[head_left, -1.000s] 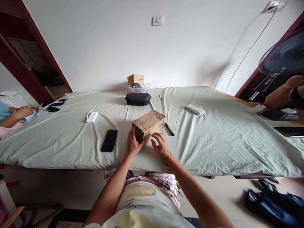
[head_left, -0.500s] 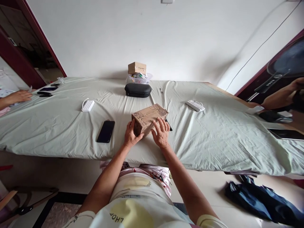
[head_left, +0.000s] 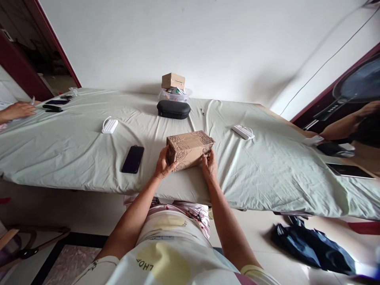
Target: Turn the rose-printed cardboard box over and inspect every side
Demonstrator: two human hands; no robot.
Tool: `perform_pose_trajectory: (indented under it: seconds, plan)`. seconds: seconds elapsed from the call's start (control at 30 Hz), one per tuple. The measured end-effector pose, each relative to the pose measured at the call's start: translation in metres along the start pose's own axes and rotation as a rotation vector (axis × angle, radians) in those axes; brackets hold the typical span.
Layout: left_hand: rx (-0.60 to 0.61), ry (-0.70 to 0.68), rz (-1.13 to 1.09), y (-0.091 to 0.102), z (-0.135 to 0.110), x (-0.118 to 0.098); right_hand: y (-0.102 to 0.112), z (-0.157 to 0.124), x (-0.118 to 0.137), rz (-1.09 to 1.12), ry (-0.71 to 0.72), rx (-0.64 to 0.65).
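Head view: left hand [head_left: 162, 168] and right hand [head_left: 209, 169] grip the cardboard box [head_left: 190, 147] by its ends, phone [head_left: 132, 159] at nine o'clock; evenly pressing fingers [head_left: 208, 158] should keep it steady.

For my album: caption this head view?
Left hand and right hand hold a cardboard box on a sheet-covered table near a phone.

White wall [head_left: 237, 47] behind a long surface [head_left: 282, 166] under pale green cloth; pale floor [head_left: 89, 206], dark red door frame [head_left: 56, 43].
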State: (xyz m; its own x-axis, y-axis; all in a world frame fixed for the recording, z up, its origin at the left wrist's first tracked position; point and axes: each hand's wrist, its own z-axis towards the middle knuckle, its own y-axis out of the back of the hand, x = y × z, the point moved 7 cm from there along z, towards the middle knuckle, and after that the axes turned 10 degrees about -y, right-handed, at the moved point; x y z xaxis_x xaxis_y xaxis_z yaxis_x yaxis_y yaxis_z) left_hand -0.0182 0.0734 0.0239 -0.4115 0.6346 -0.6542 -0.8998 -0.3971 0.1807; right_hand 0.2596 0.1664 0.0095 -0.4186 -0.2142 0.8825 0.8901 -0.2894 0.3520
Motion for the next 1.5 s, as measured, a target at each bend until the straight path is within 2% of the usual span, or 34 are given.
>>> perform_pose_trajectory:
  seconds: [0.13, 0.27, 0.4, 0.57, 0.73, 0.93, 1.1, 1.27, 1.5]
  plan:
    - [-0.052, 0.084, -0.094, 0.002, -0.001, 0.003, -0.005, -0.004, 0.004, -0.007, 0.065, 0.036]
    - [-0.134, 0.165, -0.144, 0.011, -0.002, 0.006, -0.009, -0.008, 0.011, -0.063, 0.087, 0.098]
    - [-0.161, 0.146, -0.103, 0.021, 0.0, 0.006, -0.001, -0.01, 0.018, -0.043, 0.079, 0.068]
    - [-0.137, 0.084, -0.017, 0.02, 0.001, 0.005, 0.016, -0.012, 0.022, 0.089, 0.087, -0.071]
    - [-0.131, 0.091, 0.018, 0.017, 0.002, 0.01, 0.021, -0.016, 0.03, 0.128, 0.157, -0.131]
    - [-0.111, 0.069, 0.062, 0.018, 0.002, 0.011, 0.02, -0.018, 0.035, 0.141, 0.153, -0.084]
    - [-0.136, 0.101, 0.051, 0.02, 0.001, 0.008, 0.016, -0.015, 0.029, 0.16, 0.106, -0.044]
    - [-0.118, 0.088, -0.047, 0.018, 0.005, 0.0, 0.008, -0.012, 0.02, 0.15, 0.067, 0.016]
    - [-0.034, 0.053, -0.215, 0.013, 0.008, -0.009, 0.008, -0.013, 0.022, 0.185, 0.057, -0.019]
